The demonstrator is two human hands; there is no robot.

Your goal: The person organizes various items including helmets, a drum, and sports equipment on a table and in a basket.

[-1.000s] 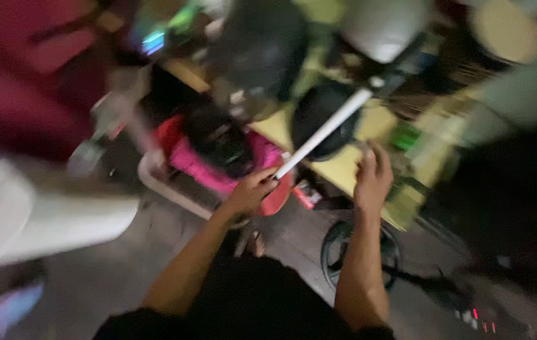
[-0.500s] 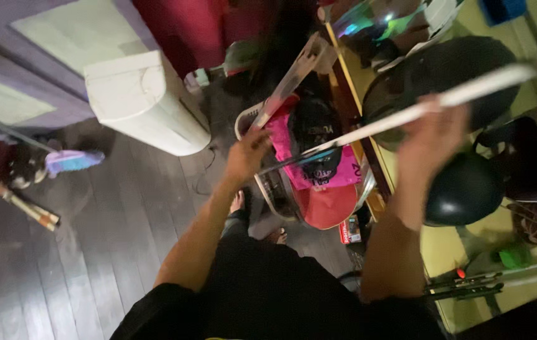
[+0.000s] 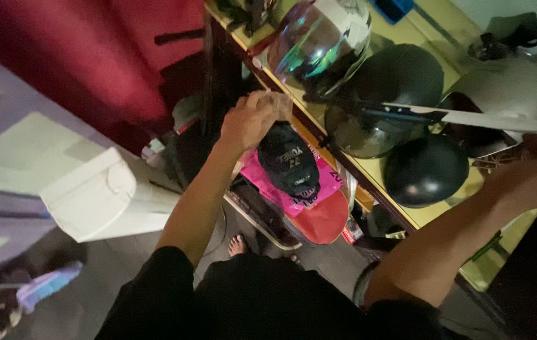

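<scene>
Helmets crowd yellow shelf; dark plank floor.

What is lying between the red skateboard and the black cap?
In the head view, a pink cloth lies on the red skateboard, under the black cap.

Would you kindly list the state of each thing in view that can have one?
left hand: raised, closed on a crumpled pale item, too blurred to identify.
right hand: blurred at the right edge; grip cannot be told.
white rod: lying across above the helmets, by the right hand.
visor helmet: on the yellow table, iridescent visor down.
black round helmet: resting on the table.
black cap: lying on pink cloth in the basket.
</scene>
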